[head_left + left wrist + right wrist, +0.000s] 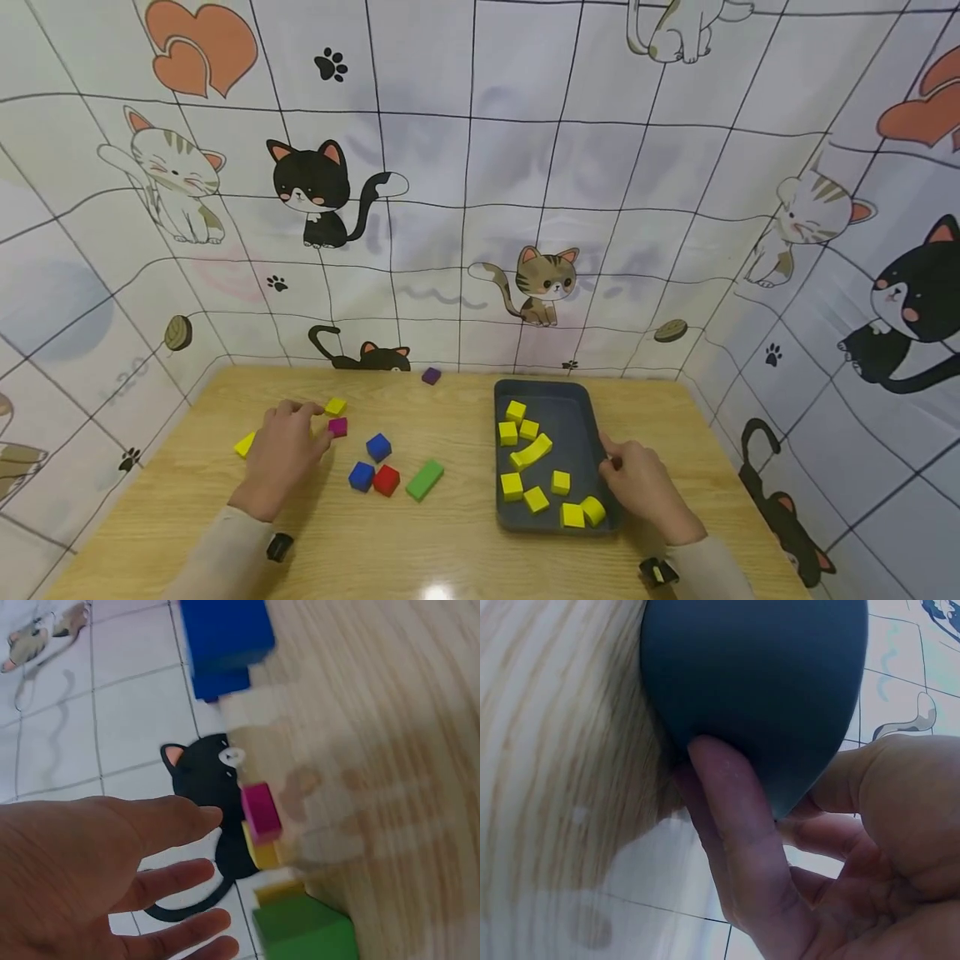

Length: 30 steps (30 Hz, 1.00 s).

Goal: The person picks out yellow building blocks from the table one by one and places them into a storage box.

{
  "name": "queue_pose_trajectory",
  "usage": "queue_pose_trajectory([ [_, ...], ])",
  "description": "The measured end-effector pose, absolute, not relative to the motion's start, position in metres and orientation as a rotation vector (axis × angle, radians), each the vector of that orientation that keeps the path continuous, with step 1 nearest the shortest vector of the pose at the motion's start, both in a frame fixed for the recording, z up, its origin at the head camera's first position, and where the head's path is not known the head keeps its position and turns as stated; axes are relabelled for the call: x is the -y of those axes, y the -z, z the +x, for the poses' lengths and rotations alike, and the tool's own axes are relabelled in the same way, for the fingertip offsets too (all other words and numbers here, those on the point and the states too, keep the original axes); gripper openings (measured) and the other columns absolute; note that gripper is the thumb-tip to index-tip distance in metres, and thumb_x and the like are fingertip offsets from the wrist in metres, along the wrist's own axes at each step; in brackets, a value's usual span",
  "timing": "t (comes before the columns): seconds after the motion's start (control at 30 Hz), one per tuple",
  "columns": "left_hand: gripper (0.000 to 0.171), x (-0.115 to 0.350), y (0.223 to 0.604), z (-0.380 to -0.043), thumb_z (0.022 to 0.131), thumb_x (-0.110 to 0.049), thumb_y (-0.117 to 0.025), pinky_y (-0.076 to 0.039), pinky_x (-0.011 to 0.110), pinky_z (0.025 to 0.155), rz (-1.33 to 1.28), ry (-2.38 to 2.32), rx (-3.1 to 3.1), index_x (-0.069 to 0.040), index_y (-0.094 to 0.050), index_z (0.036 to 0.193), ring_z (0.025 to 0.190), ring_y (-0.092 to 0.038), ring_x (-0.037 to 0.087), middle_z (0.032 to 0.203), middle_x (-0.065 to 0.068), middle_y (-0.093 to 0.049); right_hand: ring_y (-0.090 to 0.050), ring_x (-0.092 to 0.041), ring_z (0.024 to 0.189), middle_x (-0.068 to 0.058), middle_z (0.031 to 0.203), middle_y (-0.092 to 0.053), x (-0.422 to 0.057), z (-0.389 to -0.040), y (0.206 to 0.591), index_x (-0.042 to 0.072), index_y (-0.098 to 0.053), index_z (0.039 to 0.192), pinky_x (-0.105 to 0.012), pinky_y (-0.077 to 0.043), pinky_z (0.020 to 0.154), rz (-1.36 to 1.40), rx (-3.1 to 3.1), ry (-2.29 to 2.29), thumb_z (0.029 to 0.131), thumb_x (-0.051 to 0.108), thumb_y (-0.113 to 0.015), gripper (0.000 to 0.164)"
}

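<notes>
My left hand (283, 450) is over the left part of the table, fingers loosely spread and nothing between them in the left wrist view. Close by its fingertips lie a yellow block (335, 407) and a magenta cube (337, 427). Another yellow block (245, 445) peeks out on the hand's left; a green block (306, 930) shows below the fingers in the left wrist view. My right hand (643, 483) grips the right wall of a dark grey tray (577, 417), fingers under it and thumb at the rim. Several yellow blocks (512, 486), one of them an arch (532, 452), lie in the tray.
Between the left hand and the tray are two blue cubes (378, 447), a red cube (386, 481) and a green rectangular block (425, 480). A purple cube (431, 376) lies at the table's back edge. Cat-patterned cloth (427, 167) hangs behind and beside the wooden table (420, 558).
</notes>
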<state>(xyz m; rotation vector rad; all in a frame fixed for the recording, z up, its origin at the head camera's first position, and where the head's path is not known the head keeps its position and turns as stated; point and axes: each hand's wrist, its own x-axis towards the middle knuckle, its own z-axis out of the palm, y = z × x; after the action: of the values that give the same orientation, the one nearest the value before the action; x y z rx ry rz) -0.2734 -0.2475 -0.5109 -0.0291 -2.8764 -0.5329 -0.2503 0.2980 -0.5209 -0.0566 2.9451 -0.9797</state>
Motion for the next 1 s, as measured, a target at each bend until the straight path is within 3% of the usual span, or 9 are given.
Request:
queue_pose_trajectory([
  [0.27, 0.046, 0.262, 0.518, -0.282, 0.102, -0.022, -0.085, -0.065, 0.072, 0.098, 0.006, 0.522, 2.965, 0.008, -0.076, 0.136, 0.128, -0.061, 0.063, 0.136, 0.042, -0.067, -0.040, -0.011, 0.053, 0.002, 0.063, -0.050, -0.299, -0.248, 0.523, -0.008, -0.059, 0.160, -0.023, -0.037, 0.049, -0.054, -2.952, 1.002, 0.104, 0.001, -0.067, 0.057],
  [0.47, 0.036, 0.268, 0.519, -0.290, 0.101, -0.013, -0.081, -0.066, 0.070, 0.092, -0.003, 0.531, 2.987, 0.009, -0.078, 0.128, 0.124, -0.062, 0.064, 0.129, 0.041, -0.068, -0.041, -0.012, 0.054, 0.003, 0.064, -0.047, -0.298, -0.249, 0.523, -0.007, -0.059, 0.161, -0.023, -0.037, 0.049, -0.037, -2.950, 1.014, 0.104, 0.001, -0.067, 0.058],
  [0.67, 0.027, 0.273, 0.519, -0.294, 0.099, -0.007, -0.083, -0.066, 0.065, 0.092, -0.057, 0.536, 2.975, 0.011, -0.080, 0.119, 0.108, -0.067, 0.054, 0.117, 0.035, -0.075, -0.041, -0.012, 0.054, 0.003, 0.064, -0.048, -0.295, -0.250, 0.521, -0.006, -0.059, 0.160, -0.023, -0.036, 0.050, -0.028, -2.949, 1.014, 0.103, 0.000, -0.067, 0.058],
  [1.0, 0.027, 0.268, 0.519, -0.297, 0.097, -0.008, -0.085, -0.066, 0.063, 0.095, -0.089, 0.556, 2.964, 0.011, -0.080, 0.115, 0.096, -0.068, 0.040, 0.114, 0.033, -0.076, -0.039, -0.011, 0.052, 0.005, 0.061, -0.044, -0.295, -0.248, 0.520, -0.007, -0.058, 0.161, -0.023, -0.034, 0.049, -0.021, -2.945, 0.999, 0.104, 0.000, -0.066, 0.057],
])
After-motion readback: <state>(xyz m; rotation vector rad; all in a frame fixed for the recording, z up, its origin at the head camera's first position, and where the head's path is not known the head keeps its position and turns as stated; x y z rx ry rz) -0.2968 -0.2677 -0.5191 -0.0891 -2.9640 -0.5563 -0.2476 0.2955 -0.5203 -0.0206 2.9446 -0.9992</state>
